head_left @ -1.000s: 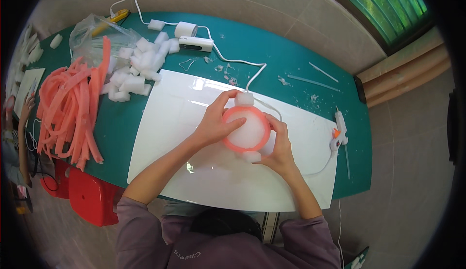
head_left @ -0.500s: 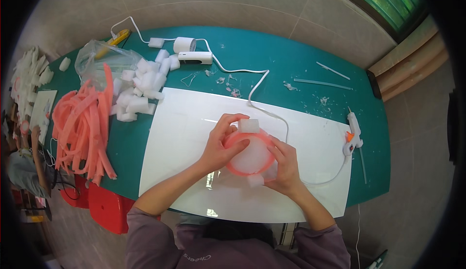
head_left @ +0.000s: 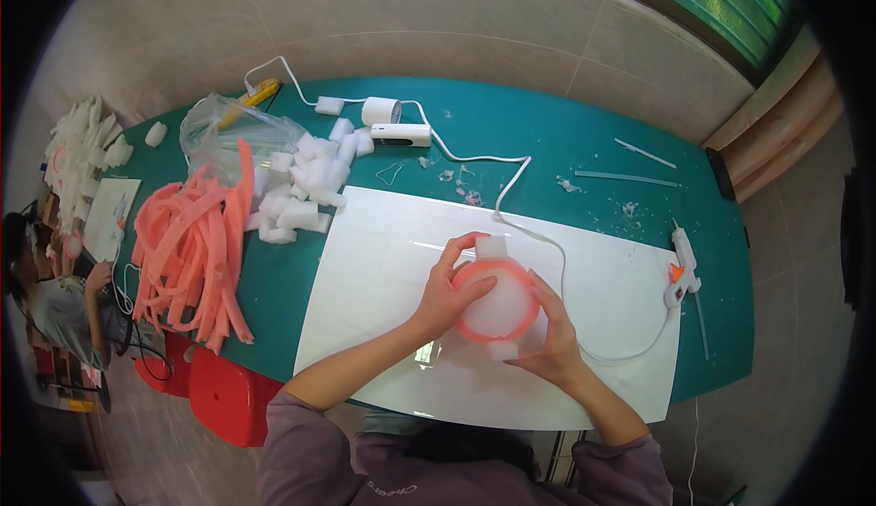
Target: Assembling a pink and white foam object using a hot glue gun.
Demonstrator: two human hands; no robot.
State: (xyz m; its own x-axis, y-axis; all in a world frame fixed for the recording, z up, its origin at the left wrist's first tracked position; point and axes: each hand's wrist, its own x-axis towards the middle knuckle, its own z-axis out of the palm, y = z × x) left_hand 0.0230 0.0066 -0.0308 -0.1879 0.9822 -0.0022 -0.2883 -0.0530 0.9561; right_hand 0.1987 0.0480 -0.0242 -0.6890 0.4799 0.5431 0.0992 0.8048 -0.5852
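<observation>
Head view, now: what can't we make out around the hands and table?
All in the head view:
- Underside of the pink-rimmed white disc: hidden by the disc itself.
- Some fingertips of the left hand: hidden by the disc and the hand itself.
- Small scraps on the green table: too small to identify.
- Co-worker's hand: small and blurred near the lens rim.
- Floor cord: lower end cut off by the bottom edge.

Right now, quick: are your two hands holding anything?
Left hand: closed on the pink-rimmed white disc, thumb over its face.
Right hand: holding the same disc by its right side.
</observation>
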